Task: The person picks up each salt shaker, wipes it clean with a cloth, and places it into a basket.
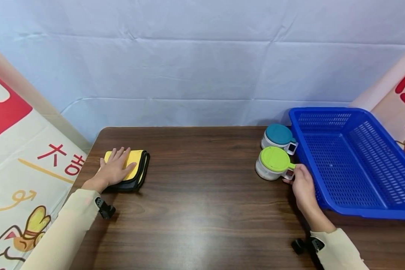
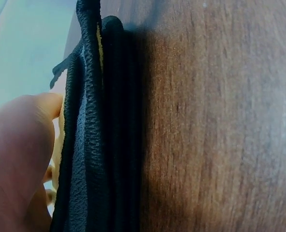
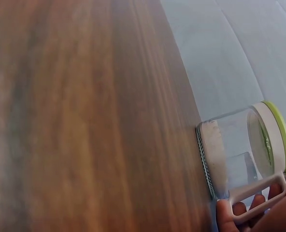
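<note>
My left hand (image 1: 114,169) lies with fingers spread flat on a folded yellow cloth (image 1: 134,170) with black edging, at the table's left. In the left wrist view the stacked black layers of the cloth (image 2: 92,145) show beside my thumb. At the right, my right hand (image 1: 303,185) grips the white handle of a clear seasoning jar (image 1: 273,161) with a lime-green lid. The right wrist view shows fingers curled through that handle (image 3: 259,200), and pale contents low in the jar. Just behind it stands a similar jar with a teal lid (image 1: 278,134).
A blue plastic basket (image 1: 327,176) with slotted walls sits at the right, close beside both jars and my right hand. The brown wooden table (image 1: 202,195) stretches between the hands. A pale cloth backdrop (image 1: 202,75) hangs behind the table's far edge.
</note>
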Tool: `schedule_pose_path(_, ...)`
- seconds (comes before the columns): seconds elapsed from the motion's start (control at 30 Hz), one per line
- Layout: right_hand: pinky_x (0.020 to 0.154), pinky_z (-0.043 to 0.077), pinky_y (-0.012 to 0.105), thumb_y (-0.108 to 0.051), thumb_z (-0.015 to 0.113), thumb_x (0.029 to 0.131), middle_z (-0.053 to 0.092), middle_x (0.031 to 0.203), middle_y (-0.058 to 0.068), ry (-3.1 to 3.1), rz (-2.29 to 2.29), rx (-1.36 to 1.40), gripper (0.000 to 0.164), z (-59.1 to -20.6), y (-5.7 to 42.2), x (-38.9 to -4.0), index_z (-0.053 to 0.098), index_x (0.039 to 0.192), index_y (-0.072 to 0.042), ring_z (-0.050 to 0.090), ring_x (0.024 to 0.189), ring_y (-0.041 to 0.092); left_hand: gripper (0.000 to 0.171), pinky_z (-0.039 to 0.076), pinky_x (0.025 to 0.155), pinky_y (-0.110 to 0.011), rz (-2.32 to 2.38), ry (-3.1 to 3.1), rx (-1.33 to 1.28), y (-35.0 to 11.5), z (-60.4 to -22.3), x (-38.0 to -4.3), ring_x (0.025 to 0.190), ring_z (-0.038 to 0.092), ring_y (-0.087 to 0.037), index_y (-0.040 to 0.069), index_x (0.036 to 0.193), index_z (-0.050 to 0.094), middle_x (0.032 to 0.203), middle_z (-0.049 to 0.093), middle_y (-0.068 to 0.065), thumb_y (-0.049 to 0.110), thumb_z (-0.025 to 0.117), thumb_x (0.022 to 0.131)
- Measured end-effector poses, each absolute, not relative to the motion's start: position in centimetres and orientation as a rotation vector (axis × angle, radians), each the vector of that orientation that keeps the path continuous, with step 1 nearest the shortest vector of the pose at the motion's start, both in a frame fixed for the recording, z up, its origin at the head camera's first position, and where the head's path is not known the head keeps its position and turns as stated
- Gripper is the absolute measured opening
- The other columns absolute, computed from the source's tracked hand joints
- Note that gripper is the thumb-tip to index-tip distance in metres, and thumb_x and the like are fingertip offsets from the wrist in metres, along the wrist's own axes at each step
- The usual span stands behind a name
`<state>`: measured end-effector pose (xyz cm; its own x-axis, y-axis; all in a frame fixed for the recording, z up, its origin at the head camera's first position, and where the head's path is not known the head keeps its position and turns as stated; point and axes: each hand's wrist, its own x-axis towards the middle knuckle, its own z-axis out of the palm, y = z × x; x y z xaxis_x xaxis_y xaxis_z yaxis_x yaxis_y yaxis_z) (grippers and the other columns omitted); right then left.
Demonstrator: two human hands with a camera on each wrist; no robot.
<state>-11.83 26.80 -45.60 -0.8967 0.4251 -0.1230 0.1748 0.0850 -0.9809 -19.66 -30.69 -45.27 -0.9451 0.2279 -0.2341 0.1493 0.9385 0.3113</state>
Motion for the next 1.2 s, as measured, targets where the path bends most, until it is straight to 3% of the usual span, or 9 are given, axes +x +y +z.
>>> schedule_pose_path(0.27, 0.072, 0.051, 0.018, -0.015, 0.028, 0.109, 0.051, 0.087, -0.004, -2.178, 1.928, -0.620, 0.029, -45.5, 27.1, -12.1, 0.051, 0.096, -0.004, 0.051, 0.088, 0.010, 0.080, -0.001, 0.104, -0.083, 0.365, 2.877, 0.303, -30.8, -45.6, -20.1, 0.149, 0.010, -0.053, 0.002, 0.161, 0.020, 0.160, 0.022, -0.031, 0.056, 0.040, 0.106)
schedule_pose_path(0.57, 0.070, 0.053, 0.020, -0.015, 0.027, 0.108, 0.050, 0.082, -0.003, -2.195, 1.928, -0.637, 0.032, -45.6, 27.4, -12.1, 0.050, 0.089, -0.003, 0.051, 0.083, 0.011, 0.076, 0.001, 0.110, -0.077, 0.336, 2.914, 0.399, -31.2, -45.4, -21.5, 0.143, 0.030, -0.048, 0.001, 0.155, 0.038, 0.151, 0.039, -0.031, 0.053, 0.055, 0.101)
schedule_pose_path(0.67, 0.069, 0.054, 0.020, -0.014, 0.027, 0.107, 0.049, 0.082, -0.001, -2.208, 1.928, -0.607, 0.033, -45.7, 27.5, -12.1, 0.049, 0.087, -0.002, 0.050, 0.082, 0.012, 0.072, 0.007, 0.112, -0.075, 0.347, 2.928, 0.424, -31.2, -45.1, -21.9, 0.134, 0.037, -0.050, -0.002, 0.148, 0.047, 0.139, 0.047, -0.031, 0.050, 0.061, 0.099)
schedule_pose_path(0.73, 0.068, 0.054, 0.021, -0.013, 0.027, 0.107, 0.049, 0.081, 0.000, -2.209, 1.928, -0.590, 0.033, -45.7, 27.5, -12.1, 0.049, 0.085, -0.001, 0.050, 0.081, 0.012, 0.071, 0.020, 0.111, -0.070, 0.342, 2.938, 0.443, -31.2, -44.9, -22.1, 0.123, 0.044, -0.048, -0.004, 0.142, 0.051, 0.129, 0.051, -0.029, 0.048, 0.064, 0.097)
schedule_pose_path(0.87, 0.069, 0.054, 0.021, -0.012, 0.027, 0.106, 0.048, 0.081, 0.002, -2.224, 1.928, -0.554, 0.034, -45.7, 27.5, -12.1, 0.048, 0.083, -0.002, 0.051, 0.080, 0.012, 0.072, 0.036, 0.094, -0.062, 0.295, 2.948, 0.448, -31.1, -44.5, -22.4, 0.107, 0.048, -0.042, -0.006, 0.137, 0.054, 0.118, 0.053, -0.025, 0.049, 0.067, 0.094)
schedule_pose_path(0.93, 0.070, 0.054, 0.021, -0.012, 0.027, 0.106, 0.048, 0.082, 0.003, -2.235, 1.925, -0.540, 0.033, -45.7, 27.5, -12.1, 0.048, 0.082, -0.001, 0.051, 0.081, 0.012, 0.073, 0.037, 0.090, -0.061, 0.269, 2.943, 0.440, -31.0, -44.2, -22.5, 0.108, 0.048, -0.042, -0.007, 0.137, 0.055, 0.119, 0.053, -0.025, 0.050, 0.068, 0.094)
schedule_pose_path(1.07, 0.070, 0.054, 0.021, -0.012, 0.026, 0.105, 0.048, 0.083, 0.005, -2.263, 1.904, -0.518, 0.033, -45.7, 27.5, -12.2, 0.047, 0.082, 0.000, 0.052, 0.081, 0.012, 0.072, 0.035, 0.098, -0.067, 0.224, 2.915, 0.435, -30.7, -43.6, -22.5, 0.122, 0.049, -0.047, -0.007, 0.138, 0.054, 0.132, 0.055, -0.029, 0.048, 0.069, 0.094)
schedule_pose_path(1.2, 0.070, 0.054, 0.021, -0.012, 0.026, 0.105, 0.048, 0.083, 0.005, -2.275, 1.894, -0.515, 0.033, -45.7, 27.5, -12.2, 0.047, 0.083, 0.000, 0.051, 0.081, 0.012, 0.071, 0.037, 0.101, -0.067, 0.177, 2.875, 0.457, -30.2, -43.1, -22.6, 0.119, 0.058, -0.047, -0.007, 0.140, 0.051, 0.134, 0.059, -0.029, 0.046, 0.068, 0.095)
